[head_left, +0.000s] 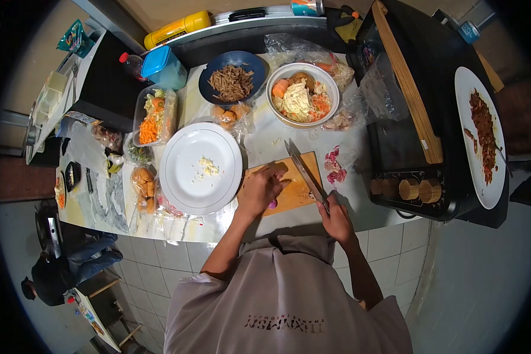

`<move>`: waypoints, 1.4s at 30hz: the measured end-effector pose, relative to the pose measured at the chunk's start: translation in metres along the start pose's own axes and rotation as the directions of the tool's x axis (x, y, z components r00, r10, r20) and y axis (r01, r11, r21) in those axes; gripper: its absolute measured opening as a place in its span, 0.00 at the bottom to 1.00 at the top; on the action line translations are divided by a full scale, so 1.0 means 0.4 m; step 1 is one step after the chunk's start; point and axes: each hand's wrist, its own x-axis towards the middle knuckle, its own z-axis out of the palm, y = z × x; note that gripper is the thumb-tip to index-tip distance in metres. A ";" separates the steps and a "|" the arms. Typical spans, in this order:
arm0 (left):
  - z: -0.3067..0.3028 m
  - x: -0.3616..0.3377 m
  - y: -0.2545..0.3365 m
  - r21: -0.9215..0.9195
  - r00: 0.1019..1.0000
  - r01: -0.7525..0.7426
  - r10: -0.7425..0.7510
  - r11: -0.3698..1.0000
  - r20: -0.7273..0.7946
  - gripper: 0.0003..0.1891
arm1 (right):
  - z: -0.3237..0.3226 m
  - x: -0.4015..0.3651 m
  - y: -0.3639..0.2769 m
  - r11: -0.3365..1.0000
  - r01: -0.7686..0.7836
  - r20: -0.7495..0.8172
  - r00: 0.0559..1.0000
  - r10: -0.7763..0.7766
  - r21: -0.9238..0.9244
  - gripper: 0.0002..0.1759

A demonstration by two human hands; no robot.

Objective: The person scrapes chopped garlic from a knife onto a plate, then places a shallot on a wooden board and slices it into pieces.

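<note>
**Board at the tabletop edge, knife laid slantwise across it**

The left hand (259, 189) lies on the rectangular pale wooden cutting board (294, 197), fingers bent and drawn together, knuckles toward the blade; whether they pin a piece beneath cannot be told, though a small purple-red piece (272, 205) shows at the heel of the hand, at the board's near edge. The right hand (336, 215) is clamped round the handle of the long steel kitchen knife (304, 171); the blade runs slantwise over the board, just beside the left fingers, probably so the curled knuckles can guide it safely.

The board sits at the near edge of the pale marbled tabletop (100, 200), likely for reach. The round white plate (186, 147) lies just left of it, with a little heap of pale chopped bits (207, 166), seemingly kept close so cuttings travel a short way; the pink peelings (334, 165) lie to the board's right, apart from the food.

Further back stand the dark blue bowl of brown strips (232, 82), the cream bowl of cabbage and carrot (302, 94) and the clear plastic box of shredded vegetables (154, 115); the black cooktop with wooden knobs (419, 189) stands to the right.
</note>
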 end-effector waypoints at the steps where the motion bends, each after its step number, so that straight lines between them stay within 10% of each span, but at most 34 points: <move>1: 0.004 0.000 0.002 0.049 1.000 -0.020 0.020 0.999 0.007 0.13 | 0.004 0.000 0.000 0.997 0.015 -0.046 0.999 -0.012 0.071 0.23; 31: -0.018 0.096 -0.034 0.033 0.988 -0.108 0.104 0.994 0.113 0.26 | 0.028 0.037 0.041 0.984 0.153 0.155 0.974 -0.167 0.096 0.27; 42: -0.016 0.077 -0.030 0.062 0.974 -0.188 0.178 0.980 0.142 0.28 | -0.001 -0.013 0.053 0.980 0.198 -0.035 0.979 -0.199 -0.034 0.20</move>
